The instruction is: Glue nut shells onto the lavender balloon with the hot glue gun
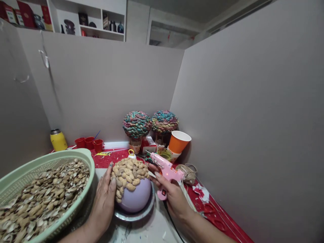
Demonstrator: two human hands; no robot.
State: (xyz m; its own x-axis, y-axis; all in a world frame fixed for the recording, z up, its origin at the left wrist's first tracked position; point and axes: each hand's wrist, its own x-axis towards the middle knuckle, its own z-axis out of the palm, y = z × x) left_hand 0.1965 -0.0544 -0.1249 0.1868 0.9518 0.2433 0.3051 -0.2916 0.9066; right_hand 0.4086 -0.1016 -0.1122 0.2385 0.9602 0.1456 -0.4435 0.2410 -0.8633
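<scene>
Peanut shells (130,172), tan and knobbly, cap a smooth lilac ball (136,199) seated in a round grey metal dish (134,217), its far rim hidden. The left hand (105,192) lies flat-fingered against the shells, grasping nothing. The right hand (175,198) grips a pink plastic glue gun (164,164); whether its half-hidden fingertips touch the shells is unclear. The left edge cuts off a pale-green plastic colander (85,153).

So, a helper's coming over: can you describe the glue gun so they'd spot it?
From the green colander at left, go right to the lilac ball partly covered with peanuts. Just right of it, the right hand holds the glue gun. Its pink pistol shape sets it apart from the orange paper cup behind.
</scene>
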